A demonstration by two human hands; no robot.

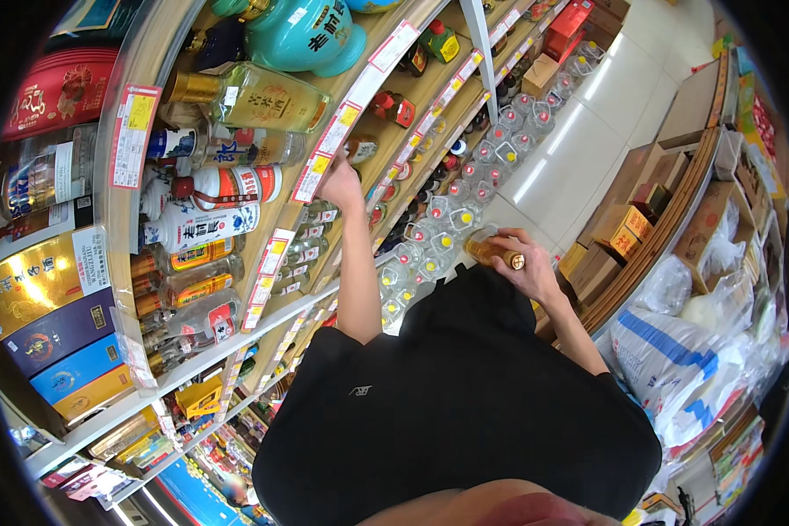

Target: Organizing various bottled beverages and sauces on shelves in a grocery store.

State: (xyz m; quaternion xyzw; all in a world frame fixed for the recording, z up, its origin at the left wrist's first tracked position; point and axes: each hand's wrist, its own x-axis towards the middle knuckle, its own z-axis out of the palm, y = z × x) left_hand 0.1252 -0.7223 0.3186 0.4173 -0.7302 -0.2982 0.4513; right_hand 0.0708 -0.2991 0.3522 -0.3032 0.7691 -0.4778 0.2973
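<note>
My right hand (528, 263) is closed around a small glass bottle (480, 247) of amber liquid with a gold cap, held over the aisle beside the shelves. My left hand (342, 186) reaches in at a shelf, just beside its price strip (342, 114). The left fingertips are close to a small bottle (361, 149) with a pale label; whether they grip it is hidden. Nearer me on that shelf, several clear bottles (302, 252) with pale labels stand in a row.
Large clear jugs (473, 171) with red and yellow caps line the floor along the shelving. A turquoise bottle (302, 35) and other liquor bottles fill the upper shelf. On the right are cartons (622, 228) and a white and blue sack (666, 351).
</note>
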